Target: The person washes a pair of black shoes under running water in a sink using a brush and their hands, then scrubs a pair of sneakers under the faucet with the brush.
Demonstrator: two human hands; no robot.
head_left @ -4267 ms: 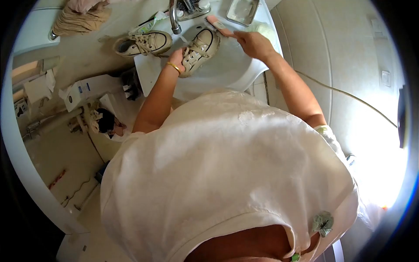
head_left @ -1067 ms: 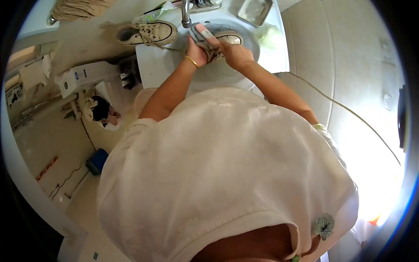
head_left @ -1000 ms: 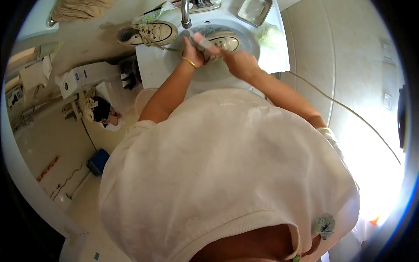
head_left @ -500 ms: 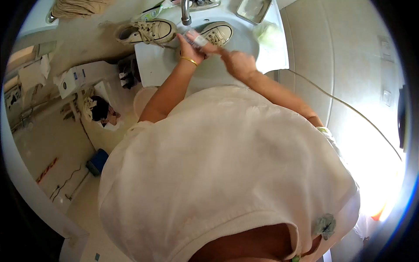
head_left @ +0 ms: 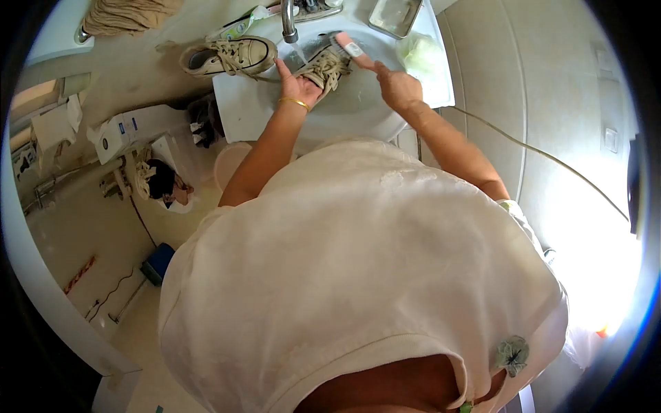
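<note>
In the head view, my left hand point(head_left: 301, 89) is closed around the heel end of a cream lace-up sneaker point(head_left: 326, 70) over the white washbasin point(head_left: 375, 124). Its thumb points up towards the tap, and the sneaker hides some fingers. My right hand point(head_left: 401, 89) grips the handle of a pink scrub brush point(head_left: 354, 49). The brush head is at the sneaker's toe, bristles turned towards it. Water runs from the metal tap point(head_left: 289, 26) beside the sneaker. A second, matching sneaker point(head_left: 237, 56) lies on the basin's left rim, its laces loose.
A metal tray point(head_left: 395, 16) sits at the basin's back right, above a pale green bundle point(head_left: 421, 54). Behind the left sneaker lies a green-and-white tube point(head_left: 241, 26). A brown cloth point(head_left: 127, 15) hangs at upper left. A hose point(head_left: 537, 148) runs along the right wall.
The brush has moved from beside my left hand to the sneaker's toe, my right hand shifting right. The held sneaker has turned, showing more laces. Running water now shows under the tap.
</note>
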